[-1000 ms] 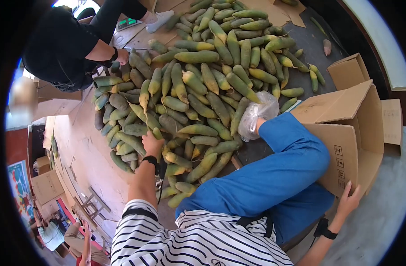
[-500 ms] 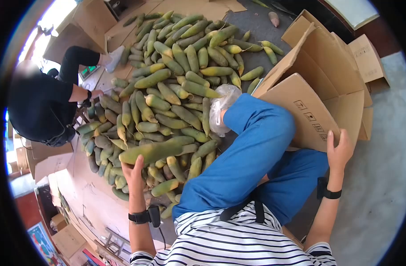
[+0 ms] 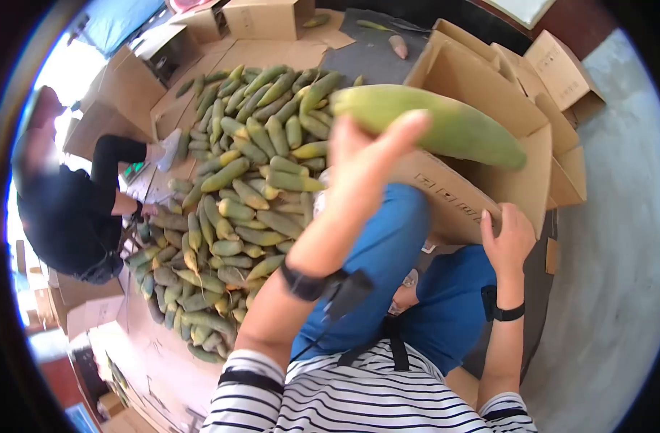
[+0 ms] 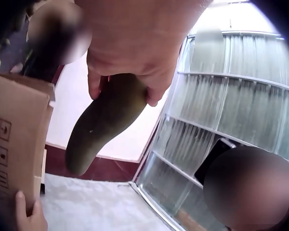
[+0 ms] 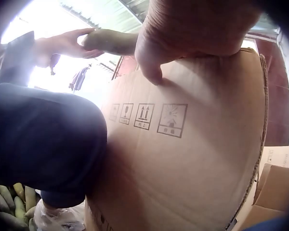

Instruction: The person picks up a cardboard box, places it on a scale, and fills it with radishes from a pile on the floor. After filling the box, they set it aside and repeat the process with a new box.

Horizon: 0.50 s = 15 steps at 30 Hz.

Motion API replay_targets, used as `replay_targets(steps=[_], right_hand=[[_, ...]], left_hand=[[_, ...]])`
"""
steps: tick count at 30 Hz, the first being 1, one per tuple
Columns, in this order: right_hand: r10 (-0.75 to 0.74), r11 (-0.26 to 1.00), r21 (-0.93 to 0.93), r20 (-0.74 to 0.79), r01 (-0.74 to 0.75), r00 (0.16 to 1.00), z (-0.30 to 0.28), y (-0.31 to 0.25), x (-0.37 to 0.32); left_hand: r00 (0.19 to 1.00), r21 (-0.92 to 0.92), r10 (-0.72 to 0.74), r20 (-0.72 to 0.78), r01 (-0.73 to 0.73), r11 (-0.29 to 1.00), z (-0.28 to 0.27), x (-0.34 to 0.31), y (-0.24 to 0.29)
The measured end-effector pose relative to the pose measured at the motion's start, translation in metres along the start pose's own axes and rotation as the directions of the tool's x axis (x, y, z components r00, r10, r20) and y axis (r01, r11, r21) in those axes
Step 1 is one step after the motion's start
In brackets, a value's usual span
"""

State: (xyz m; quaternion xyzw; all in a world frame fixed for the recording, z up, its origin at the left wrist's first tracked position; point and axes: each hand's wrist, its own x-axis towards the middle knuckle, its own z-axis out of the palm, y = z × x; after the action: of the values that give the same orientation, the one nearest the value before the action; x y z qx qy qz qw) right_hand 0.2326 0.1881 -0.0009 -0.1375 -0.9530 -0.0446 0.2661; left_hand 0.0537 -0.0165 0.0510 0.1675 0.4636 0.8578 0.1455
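Observation:
A long green radish (image 3: 460, 130) is held up in my left hand (image 3: 366, 162), over the opening of the cardboard box (image 3: 445, 184). In the left wrist view the fingers of my left hand (image 4: 135, 48) grip the radish (image 4: 103, 122) at one end, and its other end hangs down. My right hand (image 3: 510, 238) holds the near rim of the box. Seen from the right wrist, the thumb of my right hand (image 5: 192, 36) lies on the printed outer wall (image 5: 183, 168), with the other fingers over the edge. The inside bottom of the box is hidden.
A large pile of green radishes (image 3: 229, 209) covers the floor to the left of my legs. Another person (image 3: 70, 216) in dark clothes sits at its far left side. More cardboard boxes (image 3: 561, 68) stand behind mine, and others (image 3: 265, 18) at the back.
My left hand has lifted the radish from the pile and carried it right, over the box. My right hand stays on the box rim. The head view has turned.

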Motion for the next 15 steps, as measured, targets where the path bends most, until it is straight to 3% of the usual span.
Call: replay_targets(steps=[1,2,4,6,7,8,9,10,11,12,13,15], right_hand=[[0.009,1.000,-0.020,-0.004,-0.009,1.000,0.000,0.000,-0.001],[-0.016,1.000,0.003,0.006,0.016,1.000,-0.001,0.001,-0.001],[-0.039,0.997,-0.072,-0.028,0.036,0.999,0.003,0.002,-0.003],[-0.038,0.998,-0.055,-0.025,0.037,0.999,0.005,0.004,-0.004],[-0.007,0.998,-0.065,-0.017,0.005,1.000,0.006,0.005,-0.006],[0.021,0.997,-0.076,-0.010,-0.022,1.000,0.006,0.005,-0.005],[-0.008,0.999,-0.037,-0.008,0.008,1.000,0.006,0.008,-0.004],[-0.011,1.000,-0.025,0.006,0.012,1.000,0.007,0.005,-0.003],[-0.037,0.998,-0.050,0.001,0.037,0.999,0.008,0.002,-0.003],[-0.064,0.995,-0.078,0.000,0.063,0.998,0.008,-0.001,-0.002],[-0.064,0.994,-0.091,0.007,0.065,0.998,0.009,0.000,-0.002],[-0.056,0.994,-0.090,0.025,0.058,0.998,0.007,-0.003,-0.004]], left_hand=[[0.994,0.083,-0.019,0.111,0.010,0.997,0.009,0.009,-0.011],[0.992,0.081,-0.010,0.127,-0.001,0.997,0.015,0.017,-0.033],[0.999,0.297,0.004,-0.039,0.007,0.955,0.006,0.000,-0.049],[0.974,0.449,0.200,-0.107,-0.132,0.884,-0.027,-0.017,-0.060],[0.983,0.487,0.141,-0.121,-0.065,0.871,-0.053,-0.029,-0.064],[0.983,0.397,-0.028,-0.182,0.099,0.913,-0.082,-0.043,-0.070],[0.990,0.525,-0.042,-0.137,0.109,0.844,-0.121,-0.060,-0.083],[0.938,0.566,-0.312,-0.149,0.339,0.751,-0.162,-0.081,-0.087],[0.880,0.546,-0.426,-0.208,0.466,0.696,-0.196,-0.109,-0.098],[0.750,0.598,-0.581,-0.316,0.633,0.492,-0.235,-0.138,-0.111],[0.669,0.516,-0.652,-0.358,0.723,0.459,-0.257,-0.168,-0.108],[0.605,0.558,-0.603,-0.520,0.775,0.296,-0.307,-0.236,-0.118]])
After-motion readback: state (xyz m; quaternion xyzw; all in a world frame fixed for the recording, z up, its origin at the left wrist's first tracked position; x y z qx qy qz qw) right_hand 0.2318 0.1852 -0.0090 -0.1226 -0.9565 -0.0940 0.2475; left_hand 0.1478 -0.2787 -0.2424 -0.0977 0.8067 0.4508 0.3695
